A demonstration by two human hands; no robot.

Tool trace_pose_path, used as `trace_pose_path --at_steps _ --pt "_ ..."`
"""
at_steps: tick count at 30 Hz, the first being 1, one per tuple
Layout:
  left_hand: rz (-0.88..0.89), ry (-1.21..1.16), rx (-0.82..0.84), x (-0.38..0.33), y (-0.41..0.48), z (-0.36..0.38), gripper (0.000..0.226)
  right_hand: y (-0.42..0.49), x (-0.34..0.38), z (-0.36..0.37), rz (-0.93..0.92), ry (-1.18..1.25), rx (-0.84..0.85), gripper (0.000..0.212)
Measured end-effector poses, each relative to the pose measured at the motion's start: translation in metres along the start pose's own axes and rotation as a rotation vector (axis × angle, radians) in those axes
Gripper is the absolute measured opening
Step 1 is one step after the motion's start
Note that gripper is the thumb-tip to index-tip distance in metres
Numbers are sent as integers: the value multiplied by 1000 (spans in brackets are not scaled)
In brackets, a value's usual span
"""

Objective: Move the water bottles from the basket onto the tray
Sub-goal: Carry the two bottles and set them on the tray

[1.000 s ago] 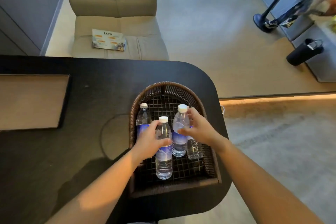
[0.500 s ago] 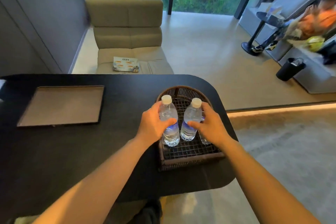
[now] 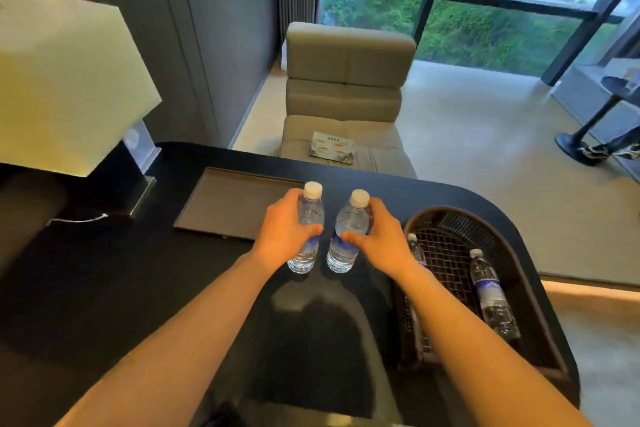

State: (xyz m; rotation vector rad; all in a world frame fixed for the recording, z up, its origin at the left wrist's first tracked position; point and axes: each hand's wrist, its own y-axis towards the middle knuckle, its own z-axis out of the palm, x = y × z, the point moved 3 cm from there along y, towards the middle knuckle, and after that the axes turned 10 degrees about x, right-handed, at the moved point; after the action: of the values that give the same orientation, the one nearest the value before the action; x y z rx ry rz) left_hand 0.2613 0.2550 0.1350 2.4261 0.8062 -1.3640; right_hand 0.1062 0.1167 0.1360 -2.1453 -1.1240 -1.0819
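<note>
Each hand is wrapped round a water bottle — left hand (image 3: 284, 236) on the left bottle (image 3: 307, 229), right hand (image 3: 381, 239) on the right bottle (image 3: 348, 236) — held upright above the table (image 3: 138, 270), and they'd best be carried level to the tray (image 3: 235, 204) and set down apart, two more waiting in the basket (image 3: 512, 253).

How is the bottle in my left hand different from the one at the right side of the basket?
The bottle in the left hand is held upright above the table; the bottle at the basket's right side leans inside the basket, untouched. The held one is out of the basket. Both are clear, white-capped, blue-labelled.
</note>
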Motion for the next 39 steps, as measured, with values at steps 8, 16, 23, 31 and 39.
trace_pose_path --at_steps 8,16,23,31,39 --pt "-174 125 -37 123 81 -116 65 139 40 128 89 40 54 57" --pt "-210 90 -11 219 161 -188 64 260 63 226 132 41 72 58" --pt "-145 63 -46 261 212 -211 66 326 72 256 136 -12 47 60" --pt "-101 62 -98 274 256 -225 68 371 81 260 161 10 -8 63" --pt "-66 25 -109 273 263 -223 71 379 83 262 168 33 -19 68"
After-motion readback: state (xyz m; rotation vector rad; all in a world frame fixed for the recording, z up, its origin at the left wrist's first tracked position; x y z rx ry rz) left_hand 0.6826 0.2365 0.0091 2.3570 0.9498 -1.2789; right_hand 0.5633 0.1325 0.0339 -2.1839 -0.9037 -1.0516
